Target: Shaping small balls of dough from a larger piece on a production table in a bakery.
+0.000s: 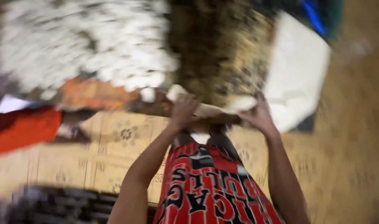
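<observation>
**2 hands hold up a dark, speckled cloth by its pale edge**

The frame is heavily blurred by motion. Both arms reach forward and up from the person's body. The left hand (182,111) and the right hand (257,116) each close on the pale lower edge of a brown and black patterned cloth (222,54), the grip of each hand pinching that edge; single fingers are too smeared to make out. The cloth hangs in front of the person, between the 2 hands and above them, well off the floor.

To the left of the cloth lies a white shaggy blanket (81,45), with an orange fabric (25,128) below it. To the right sits a white pillow (299,70). A tan patterned floor mat (115,145) spreads beneath, and the person's red printed shorts (210,191) fill the bottom centre.
</observation>
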